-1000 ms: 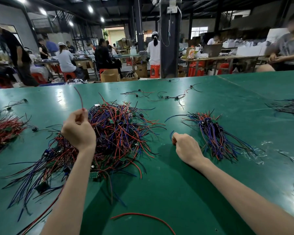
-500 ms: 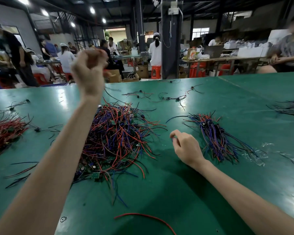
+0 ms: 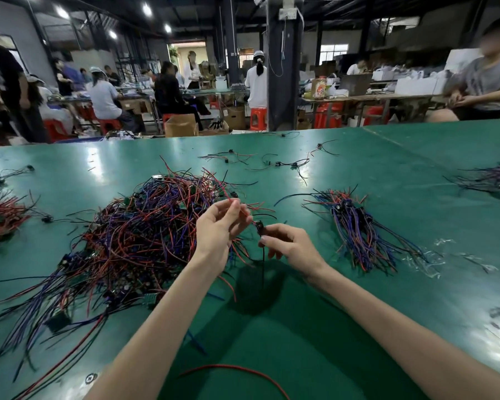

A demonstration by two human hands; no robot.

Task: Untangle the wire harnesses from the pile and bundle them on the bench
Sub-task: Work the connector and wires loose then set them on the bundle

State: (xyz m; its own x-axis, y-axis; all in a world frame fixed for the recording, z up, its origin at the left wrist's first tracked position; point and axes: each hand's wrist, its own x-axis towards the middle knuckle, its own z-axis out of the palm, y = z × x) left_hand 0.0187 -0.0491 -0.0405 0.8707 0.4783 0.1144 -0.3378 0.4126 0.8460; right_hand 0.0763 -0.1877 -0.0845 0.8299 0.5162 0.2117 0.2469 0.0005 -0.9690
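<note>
**Q:** so where's the wire harness [image 3: 261, 226] right now?

**A:** up off the green worktop [image 3: 344, 157], held between both hands just in front of the big tangled pile [image 3: 145, 232]. Left hand [image 3: 217, 229] pinches its red lead in curled fingers [image 3: 235, 208]. Right hand [image 3: 293, 245] pinches the little black connector, and the black lead dangles straight down.

**Q:** and around it?

**A:** sorted bundle [image 3: 358, 229] lies right of the right hand, near but apart. Loose harnesses [image 3: 274, 164] sit farther back, a reddish heap [image 3: 0, 215] at the left edge, and a stray red wire [image 3: 243, 370] between the forearms.
</note>
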